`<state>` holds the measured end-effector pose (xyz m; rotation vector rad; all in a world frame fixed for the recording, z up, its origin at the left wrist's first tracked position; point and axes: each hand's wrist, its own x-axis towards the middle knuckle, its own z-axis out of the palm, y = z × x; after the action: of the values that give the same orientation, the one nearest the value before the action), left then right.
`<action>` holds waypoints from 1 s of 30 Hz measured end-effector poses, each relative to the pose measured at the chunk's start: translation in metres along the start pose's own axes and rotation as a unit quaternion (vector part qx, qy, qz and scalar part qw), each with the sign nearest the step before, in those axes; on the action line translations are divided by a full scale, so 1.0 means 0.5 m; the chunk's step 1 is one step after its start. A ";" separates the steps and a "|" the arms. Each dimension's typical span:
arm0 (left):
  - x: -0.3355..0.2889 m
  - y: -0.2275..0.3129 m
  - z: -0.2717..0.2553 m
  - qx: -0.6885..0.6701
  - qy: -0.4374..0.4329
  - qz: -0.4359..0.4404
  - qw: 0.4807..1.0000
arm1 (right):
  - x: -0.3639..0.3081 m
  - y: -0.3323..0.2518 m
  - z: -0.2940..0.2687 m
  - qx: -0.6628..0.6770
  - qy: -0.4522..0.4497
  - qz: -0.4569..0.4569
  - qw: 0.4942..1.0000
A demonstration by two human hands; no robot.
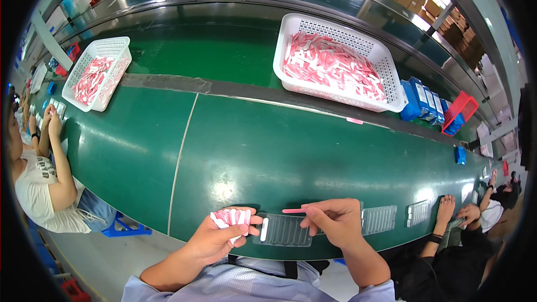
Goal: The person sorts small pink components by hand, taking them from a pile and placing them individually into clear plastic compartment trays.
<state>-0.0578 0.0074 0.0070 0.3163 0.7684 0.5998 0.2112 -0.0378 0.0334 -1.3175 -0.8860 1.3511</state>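
My left hand [208, 241] is closed around a bunch of slim pink-and-white plastic sticks [230, 217]. Between the thumb and fingers of my right hand [340, 222] a single pink stick [292, 211] is pinched, lying roughly level. Below it, at the table's near edge, is a clear plastic tray [288, 230] with a row of narrow slots. One white stick [264, 229] sits in its leftmost slot. Fingertips of my left hand reach the tray's left end, while my right hand covers part of its right end.
A large white basket [341, 92] heaped with pink-and-white sticks stands at the back; a similar basket [103, 103] is far left. Blue packs [420, 100] and a red basket [460, 113] are at right. Slotted trays [378, 220] lie to my right. Co-workers sit on both sides.
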 end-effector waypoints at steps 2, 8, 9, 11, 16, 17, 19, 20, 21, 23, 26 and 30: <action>-0.001 0.002 -0.010 0.014 0.008 0.002 1.000 | 0.004 0.002 0.004 -0.017 -0.011 -0.006 1.000; -0.011 0.002 -0.031 0.061 -0.010 0.034 0.997 | 0.014 0.000 0.016 -0.237 -0.082 -0.151 0.956; -0.011 0.004 -0.028 0.077 -0.006 0.040 0.996 | 0.003 0.006 0.025 -0.370 -0.092 -0.265 0.886; -0.010 0.000 -0.029 0.072 0.001 0.037 0.997 | -0.017 0.026 0.042 -0.490 -0.098 -0.370 0.784; -0.016 -0.003 -0.030 0.060 0.016 0.017 0.998 | -0.059 0.086 0.064 -0.544 -0.082 -0.369 0.749; -0.014 -0.005 -0.029 0.063 0.008 0.013 0.998 | -0.060 0.086 0.066 -0.544 -0.073 -0.358 0.755; -0.013 -0.008 -0.028 0.067 0.000 0.009 0.998 | -0.062 0.079 0.055 -0.535 -0.083 -0.353 0.763; -0.012 -0.008 -0.029 0.080 -0.004 0.005 0.997 | -0.062 0.077 0.051 -0.524 -0.092 -0.350 0.771; -0.010 -0.008 -0.027 0.091 -0.012 0.000 0.996 | -0.062 0.070 0.050 -0.524 -0.089 -0.349 0.771; -0.006 -0.007 -0.019 0.126 -0.017 0.007 0.992 | -0.061 0.049 0.049 -0.495 -0.063 -0.363 0.787; -0.012 -0.017 0.024 0.199 -0.042 0.018 0.979 | -0.048 0.015 0.053 -0.408 -0.011 -0.318 0.856; -0.013 -0.020 0.031 0.229 -0.099 -0.007 0.968 | -0.017 0.012 0.057 -0.372 -0.039 -0.332 0.866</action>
<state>-0.0462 -0.0051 0.0166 0.7848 0.7089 0.3643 0.1812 -0.0432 0.0333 -1.3046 -1.8341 0.5100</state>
